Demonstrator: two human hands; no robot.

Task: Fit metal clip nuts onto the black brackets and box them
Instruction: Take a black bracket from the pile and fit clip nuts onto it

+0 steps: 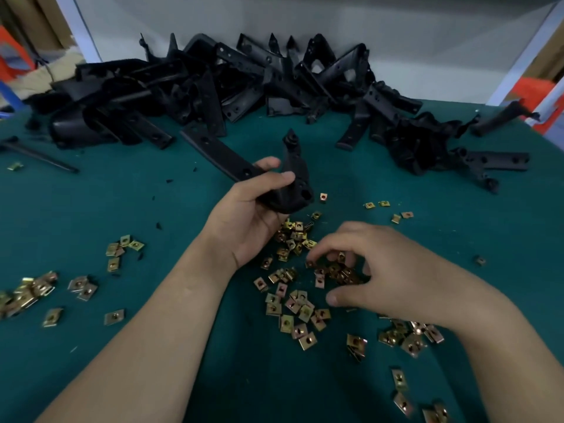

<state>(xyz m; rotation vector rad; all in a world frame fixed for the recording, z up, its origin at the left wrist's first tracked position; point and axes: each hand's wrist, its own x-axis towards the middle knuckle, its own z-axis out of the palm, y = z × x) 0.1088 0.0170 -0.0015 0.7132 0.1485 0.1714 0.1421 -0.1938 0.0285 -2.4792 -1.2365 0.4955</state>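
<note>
Over green table (146,215), left hand (247,210) grips black bracket (294,175); right hand (390,270) seemingly pinches clip nuts (335,271).

Hands: two, left hand (247,215) and right hand (387,270)
Held bracket (293,175): one
Heaped brackets (213,87): many, tangled beyond counting
Clip nuts (293,306): dozens, scattered

A green mat (106,209) meets a white back panel (396,25).

Green-covered table (122,209) under heaped black brackets (213,87) and scattered clip nuts (297,306)
</note>
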